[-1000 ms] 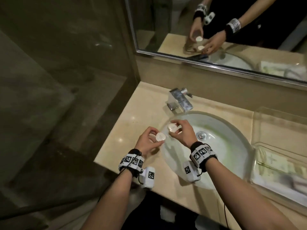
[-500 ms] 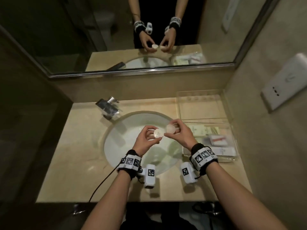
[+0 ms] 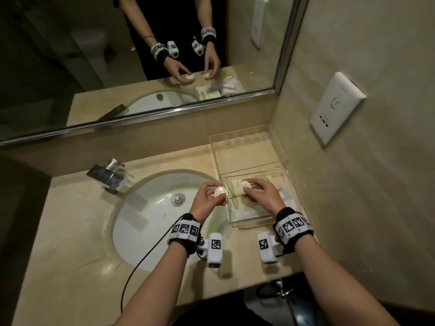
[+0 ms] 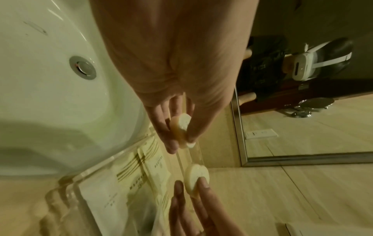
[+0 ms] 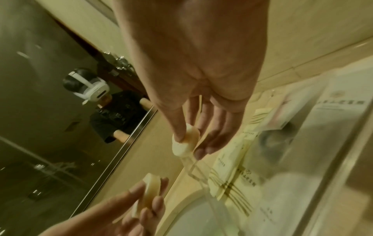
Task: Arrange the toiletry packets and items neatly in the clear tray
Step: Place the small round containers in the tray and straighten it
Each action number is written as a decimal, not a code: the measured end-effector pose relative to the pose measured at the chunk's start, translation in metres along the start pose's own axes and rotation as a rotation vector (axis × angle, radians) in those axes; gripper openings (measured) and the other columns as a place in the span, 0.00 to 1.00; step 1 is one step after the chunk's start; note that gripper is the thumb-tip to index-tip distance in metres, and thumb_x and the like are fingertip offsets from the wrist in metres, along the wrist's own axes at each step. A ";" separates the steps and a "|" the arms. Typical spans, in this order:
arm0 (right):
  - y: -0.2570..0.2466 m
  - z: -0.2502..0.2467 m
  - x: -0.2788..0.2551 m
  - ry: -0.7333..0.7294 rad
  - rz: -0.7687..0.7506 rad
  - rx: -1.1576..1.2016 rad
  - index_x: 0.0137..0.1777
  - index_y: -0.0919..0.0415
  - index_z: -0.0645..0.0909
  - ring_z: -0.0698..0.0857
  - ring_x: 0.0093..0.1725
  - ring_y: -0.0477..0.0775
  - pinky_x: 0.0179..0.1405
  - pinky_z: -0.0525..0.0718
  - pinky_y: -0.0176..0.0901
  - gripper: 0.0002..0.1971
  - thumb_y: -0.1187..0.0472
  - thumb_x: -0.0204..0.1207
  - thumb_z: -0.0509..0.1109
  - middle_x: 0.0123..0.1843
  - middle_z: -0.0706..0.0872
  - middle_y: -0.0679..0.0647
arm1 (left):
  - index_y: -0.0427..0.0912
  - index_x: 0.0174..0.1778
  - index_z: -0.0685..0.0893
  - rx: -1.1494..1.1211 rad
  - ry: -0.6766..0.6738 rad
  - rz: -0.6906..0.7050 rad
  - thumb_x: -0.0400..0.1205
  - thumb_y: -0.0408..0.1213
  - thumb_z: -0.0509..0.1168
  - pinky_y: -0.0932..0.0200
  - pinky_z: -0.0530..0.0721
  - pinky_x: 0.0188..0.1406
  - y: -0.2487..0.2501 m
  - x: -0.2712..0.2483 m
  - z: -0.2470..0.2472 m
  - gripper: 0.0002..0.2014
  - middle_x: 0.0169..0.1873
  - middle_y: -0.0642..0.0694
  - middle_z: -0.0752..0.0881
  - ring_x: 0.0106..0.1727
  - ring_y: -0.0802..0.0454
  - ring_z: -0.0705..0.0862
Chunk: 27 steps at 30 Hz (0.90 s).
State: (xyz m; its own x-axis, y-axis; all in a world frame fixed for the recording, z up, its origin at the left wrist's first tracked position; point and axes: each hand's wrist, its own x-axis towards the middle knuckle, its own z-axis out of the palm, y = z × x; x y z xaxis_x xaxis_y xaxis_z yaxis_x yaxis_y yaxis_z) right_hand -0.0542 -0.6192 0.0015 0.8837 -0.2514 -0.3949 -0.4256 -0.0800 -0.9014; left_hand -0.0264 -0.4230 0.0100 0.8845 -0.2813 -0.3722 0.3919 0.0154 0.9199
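**Head view: two soap discs held at the tray, ready for placing**

Head view shows the left hand (image 3: 207, 200) pinching a small round white disc (image 3: 220, 191) between thumb and fingertips, over the right rim of the sink (image 3: 146, 208) and just left of the clear tray (image 3: 237, 223). The right hand (image 3: 261, 194) pinches a second disc (image 3: 246, 184) in the same manner, directly above the tray's near compartment. Both grips are fingertip pinches at the disc edges; the remaining fingers are loosely extended. This hold keeps the flat faces free, which in my judgement suits setting each disc down flat.

The near compartment already holds flat packets (image 3: 233, 196), cream with dark stripes, lying side by side, and paler sachets to the right, partly hidden by the right hand. The far compartment (image 3: 244, 156) appears bare.

The left wrist view confirms that the discs are apart, not touching, and that the right-hand disc (image 4: 196, 176) sits above the tray's wall near the striped packets (image 4: 139, 172).

Judgement: the packets occupy the near section, so the discs need a free spot, probably along the tray edge or in the far section.
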 end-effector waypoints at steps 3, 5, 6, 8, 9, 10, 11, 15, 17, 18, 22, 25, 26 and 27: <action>0.008 -0.015 0.004 0.100 0.067 -0.044 0.59 0.57 0.85 0.88 0.56 0.57 0.60 0.87 0.53 0.15 0.60 0.72 0.78 0.55 0.89 0.55 | 0.30 0.62 0.74 0.009 -0.027 -0.008 0.78 0.24 0.69 0.61 0.90 0.41 -0.005 0.012 0.005 0.18 0.53 0.27 0.84 0.38 0.41 0.87; 0.014 -0.024 0.007 0.173 0.109 -0.068 0.57 0.55 0.84 0.87 0.58 0.57 0.63 0.85 0.57 0.16 0.59 0.70 0.79 0.56 0.89 0.55 | 0.32 0.60 0.75 0.010 -0.050 -0.021 0.78 0.25 0.69 0.60 0.90 0.40 -0.007 0.019 0.008 0.16 0.55 0.25 0.83 0.37 0.41 0.87; 0.016 -0.027 0.008 0.205 0.135 -0.064 0.56 0.55 0.83 0.87 0.57 0.57 0.63 0.85 0.58 0.16 0.59 0.69 0.80 0.56 0.88 0.55 | 0.33 0.59 0.75 0.008 -0.062 -0.027 0.78 0.24 0.69 0.60 0.90 0.39 -0.008 0.022 0.009 0.15 0.55 0.25 0.83 0.37 0.42 0.87; 0.017 -0.034 0.006 0.295 0.170 -0.003 0.55 0.57 0.82 0.88 0.53 0.57 0.58 0.87 0.56 0.15 0.60 0.70 0.79 0.56 0.88 0.56 | 0.35 0.58 0.76 0.003 -0.090 -0.039 0.78 0.24 0.69 0.60 0.90 0.39 -0.010 0.029 0.012 0.14 0.56 0.26 0.83 0.37 0.41 0.87; 0.018 -0.036 0.005 0.347 0.173 0.032 0.55 0.58 0.81 0.88 0.49 0.54 0.51 0.87 0.52 0.14 0.62 0.71 0.79 0.54 0.88 0.55 | 0.36 0.57 0.76 0.006 -0.104 -0.043 0.78 0.24 0.69 0.59 0.90 0.40 -0.009 0.031 0.013 0.14 0.56 0.26 0.83 0.37 0.41 0.86; 0.019 -0.039 0.003 0.389 0.174 0.056 0.55 0.58 0.81 0.88 0.45 0.50 0.44 0.86 0.46 0.14 0.64 0.72 0.78 0.52 0.88 0.54 | 0.36 0.57 0.76 0.010 -0.114 -0.049 0.78 0.24 0.69 0.59 0.90 0.40 -0.010 0.034 0.015 0.14 0.55 0.27 0.83 0.37 0.41 0.86; 0.019 -0.040 0.001 0.416 0.177 0.074 0.56 0.60 0.81 0.88 0.42 0.48 0.40 0.84 0.42 0.13 0.65 0.73 0.77 0.51 0.88 0.54 | 0.37 0.56 0.76 0.010 -0.122 -0.059 0.78 0.24 0.69 0.58 0.90 0.40 -0.009 0.036 0.017 0.14 0.55 0.28 0.83 0.36 0.41 0.86; 0.026 -0.044 0.002 0.436 0.192 0.121 0.52 0.55 0.83 0.92 0.46 0.58 0.52 0.90 0.54 0.11 0.66 0.72 0.78 0.53 0.91 0.59 | 0.38 0.56 0.76 0.015 -0.138 -0.093 0.78 0.24 0.69 0.60 0.90 0.38 -0.008 0.040 0.026 0.13 0.49 0.35 0.84 0.33 0.48 0.88; 0.027 -0.049 0.003 0.452 0.181 0.063 0.49 0.49 0.84 0.90 0.51 0.57 0.55 0.89 0.54 0.10 0.64 0.72 0.77 0.52 0.91 0.57 | 0.36 0.58 0.76 0.019 -0.143 -0.105 0.78 0.24 0.69 0.62 0.90 0.37 -0.008 0.043 0.030 0.14 0.48 0.36 0.85 0.31 0.51 0.88; 0.027 -0.051 0.004 0.464 0.176 0.036 0.49 0.49 0.84 0.90 0.51 0.57 0.55 0.88 0.52 0.10 0.64 0.73 0.77 0.52 0.91 0.56 | 0.35 0.58 0.76 0.028 -0.146 -0.108 0.78 0.24 0.69 0.62 0.90 0.36 -0.008 0.044 0.032 0.15 0.48 0.36 0.84 0.31 0.52 0.88; 0.021 -0.061 0.011 0.538 0.193 -0.083 0.54 0.55 0.82 0.86 0.45 0.53 0.49 0.84 0.44 0.12 0.60 0.72 0.78 0.46 0.87 0.52 | 0.33 0.61 0.76 0.055 -0.141 -0.116 0.78 0.24 0.69 0.62 0.89 0.35 -0.009 0.051 0.041 0.16 0.50 0.31 0.84 0.31 0.52 0.88; 0.021 -0.066 0.024 0.560 0.180 -0.222 0.53 0.58 0.79 0.85 0.44 0.54 0.45 0.79 0.43 0.14 0.59 0.71 0.79 0.44 0.85 0.51 | 0.32 0.61 0.76 0.064 -0.133 -0.121 0.78 0.25 0.69 0.62 0.89 0.36 -0.009 0.054 0.050 0.16 0.48 0.34 0.85 0.31 0.56 0.88; 0.022 -0.067 0.029 0.552 0.170 -0.263 0.52 0.59 0.79 0.85 0.44 0.56 0.45 0.80 0.43 0.13 0.60 0.72 0.78 0.44 0.85 0.52 | 0.33 0.61 0.76 0.075 -0.130 -0.123 0.78 0.25 0.69 0.63 0.89 0.36 -0.009 0.055 0.052 0.16 0.46 0.37 0.85 0.30 0.58 0.88; 0.022 -0.068 0.035 0.541 0.159 -0.303 0.52 0.59 0.79 0.86 0.45 0.57 0.45 0.81 0.44 0.12 0.61 0.73 0.77 0.44 0.86 0.53 | 0.33 0.61 0.76 0.085 -0.126 -0.122 0.78 0.25 0.69 0.63 0.89 0.36 -0.008 0.055 0.055 0.16 0.44 0.39 0.85 0.29 0.60 0.88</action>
State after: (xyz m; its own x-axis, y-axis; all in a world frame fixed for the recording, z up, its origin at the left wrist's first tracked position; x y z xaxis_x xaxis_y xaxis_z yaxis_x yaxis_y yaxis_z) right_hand -0.0464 -0.6954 -0.0204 0.6156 -0.7274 -0.3033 -0.6496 -0.2505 -0.7178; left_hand 0.0054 -0.4910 -0.0111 0.7910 -0.3946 -0.4676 0.4666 -0.1054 0.8782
